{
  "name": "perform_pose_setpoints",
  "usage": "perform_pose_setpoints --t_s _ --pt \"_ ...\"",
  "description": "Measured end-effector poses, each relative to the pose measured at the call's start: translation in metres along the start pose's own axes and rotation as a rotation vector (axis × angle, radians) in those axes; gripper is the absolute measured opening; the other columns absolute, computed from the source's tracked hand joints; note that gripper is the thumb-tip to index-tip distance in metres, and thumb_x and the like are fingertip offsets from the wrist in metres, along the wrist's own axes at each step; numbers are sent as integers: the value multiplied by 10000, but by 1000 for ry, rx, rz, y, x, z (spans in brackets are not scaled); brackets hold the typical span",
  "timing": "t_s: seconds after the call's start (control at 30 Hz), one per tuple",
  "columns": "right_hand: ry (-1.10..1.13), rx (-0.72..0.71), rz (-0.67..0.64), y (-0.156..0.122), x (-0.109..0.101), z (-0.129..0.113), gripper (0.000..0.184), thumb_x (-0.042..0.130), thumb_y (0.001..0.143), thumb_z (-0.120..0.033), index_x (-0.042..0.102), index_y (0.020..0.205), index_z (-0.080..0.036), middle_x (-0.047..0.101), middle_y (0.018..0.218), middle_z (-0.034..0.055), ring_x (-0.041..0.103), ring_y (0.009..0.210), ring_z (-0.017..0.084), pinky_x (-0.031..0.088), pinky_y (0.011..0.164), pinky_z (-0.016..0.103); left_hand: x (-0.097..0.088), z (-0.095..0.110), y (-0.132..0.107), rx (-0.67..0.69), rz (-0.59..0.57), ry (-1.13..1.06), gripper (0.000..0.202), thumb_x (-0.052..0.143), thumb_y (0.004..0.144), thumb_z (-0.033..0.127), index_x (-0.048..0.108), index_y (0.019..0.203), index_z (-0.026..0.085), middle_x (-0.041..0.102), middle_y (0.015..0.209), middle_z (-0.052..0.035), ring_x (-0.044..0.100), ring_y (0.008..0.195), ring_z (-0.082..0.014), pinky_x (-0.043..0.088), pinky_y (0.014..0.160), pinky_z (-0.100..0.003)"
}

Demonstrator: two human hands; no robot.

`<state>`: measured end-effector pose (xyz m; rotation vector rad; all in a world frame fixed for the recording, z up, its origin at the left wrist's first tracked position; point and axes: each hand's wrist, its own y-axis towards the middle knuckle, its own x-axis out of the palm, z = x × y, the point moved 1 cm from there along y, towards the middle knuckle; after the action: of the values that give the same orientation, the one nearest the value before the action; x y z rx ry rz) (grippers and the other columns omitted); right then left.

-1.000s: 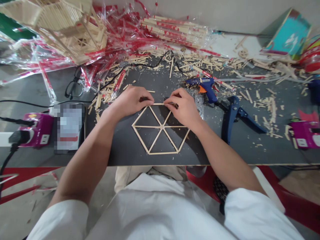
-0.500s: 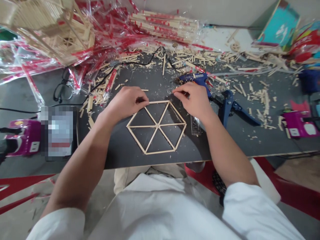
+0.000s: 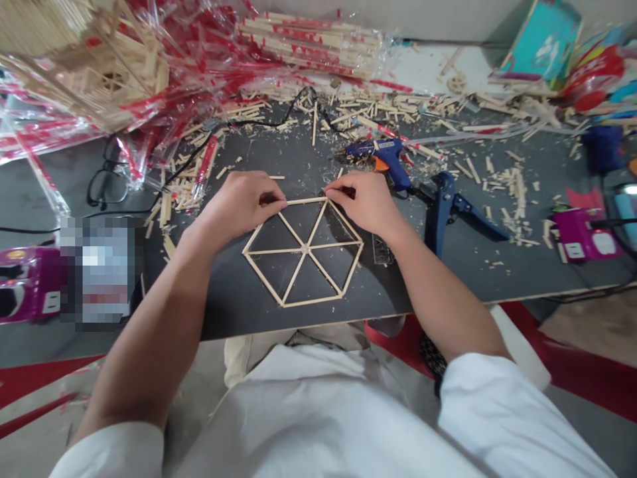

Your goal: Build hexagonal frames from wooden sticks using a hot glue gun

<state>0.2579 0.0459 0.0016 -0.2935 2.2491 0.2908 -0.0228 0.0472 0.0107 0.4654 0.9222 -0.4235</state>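
Note:
A flat hexagon frame of thin wooden sticks (image 3: 305, 249) with spokes meeting at its centre lies on the dark table. My left hand (image 3: 251, 202) is closed at the frame's upper left corner, thumb and fingertips pinching the end of the top wooden stick (image 3: 307, 200). At the upper right corner, my right hand (image 3: 365, 202) pinches the other end of this stick. The fingertips partly hide both corners. Just beyond my right hand lies a blue hot glue gun (image 3: 391, 156) with an orange trigger. A blue hand cutter (image 3: 442, 212) rests right of my right forearm.
Stick offcuts (image 3: 398, 109) litter the back of the table. Red-and-clear wrappers (image 3: 199, 60) and a wooden slatted model (image 3: 114, 73) are piled back left. Glasses (image 3: 107, 186) and a blurred-out device (image 3: 107, 269) lie left. A small clear ruler-like piece (image 3: 382, 251) is beside my right forearm.
My right hand has come left and down onto the frame's upper right corner. My left hand stays at the upper left corner. The view has shifted slightly.

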Motion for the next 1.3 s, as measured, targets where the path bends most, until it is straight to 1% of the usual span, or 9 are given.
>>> perform_pose_setpoints --t_s 0.13,0.37,0.57,0.63,0.7,0.8,0.9,1.1,1.3 --pt "21 7 1 0 0 0 173 749 1006 -304 889 1005 -203 827 954 74 708 825 227 503 815 374 0 0 0 2 -3 10 261 676 981 401 837 919 205 774 883 -42 672 754 -163 490 785 -297" --pt "63 16 9 -1 1 -1 138 785 966 -286 901 979 -212 837 936 63 719 805 220 519 798 362 0 3 1 -5 -5 11 291 670 991 423 842 908 204 788 884 -43 692 766 -175 501 789 -309" --pt "57 30 9 -1 0 -2 126 793 955 -267 904 983 -213 843 948 65 741 838 226 528 831 365 -4 1 0 -45 -45 -18 281 674 986 427 864 938 225 822 955 -43 731 848 -192 530 863 -324" --pt "51 37 5 -1 -1 -2 133 788 956 -278 903 982 -216 847 962 67 746 841 228 533 830 367 -7 -3 -1 -132 -49 -80 270 698 968 446 868 960 237 831 956 -30 730 791 -171 544 802 -300" --pt "48 40 2 -2 -1 -2 142 781 958 -292 901 977 -219 851 972 68 748 840 229 540 830 369 -11 -7 -3 -253 -36 -173 283 726 948 477 865 991 235 830 936 -25 700 661 -136 539 678 -270" --pt "54 40 0 -2 -1 -2 148 776 954 -299 901 965 -220 851 964 70 745 830 226 550 839 372 -13 -10 -5 -370 -38 -289 293 758 919 471 859 1003 208 796 807 -26 656 517 -117 514 551 -254" --pt "61 41 3 -2 -1 -3 149 777 948 -305 900 953 -219 848 948 75 738 817 228 553 840 380 -11 -12 -5 -407 -72 -344 272 798 875 440 855 959 188 756 703 -25 652 483 -126 510 517 -254" --pt "48 31 -4 -2 -1 -2 179 756 956 -334 894 963 -221 845 945 77 729 814 235 546 832 396 -4 -17 -3 -437 -66 -430 296 857 821 457 853 939 186 772 726 -38 636 501 -116 509 500 -241" --pt "61 43 -14 -1 -1 -3 191 753 950 -353 897 956 -228 845 938 77 725 808 242 538 800 397 -9 -3 -1 -441 -54 -419 271 845 795 422 854 882 166 750 672 -33 647 509 -123 498 497 -230"
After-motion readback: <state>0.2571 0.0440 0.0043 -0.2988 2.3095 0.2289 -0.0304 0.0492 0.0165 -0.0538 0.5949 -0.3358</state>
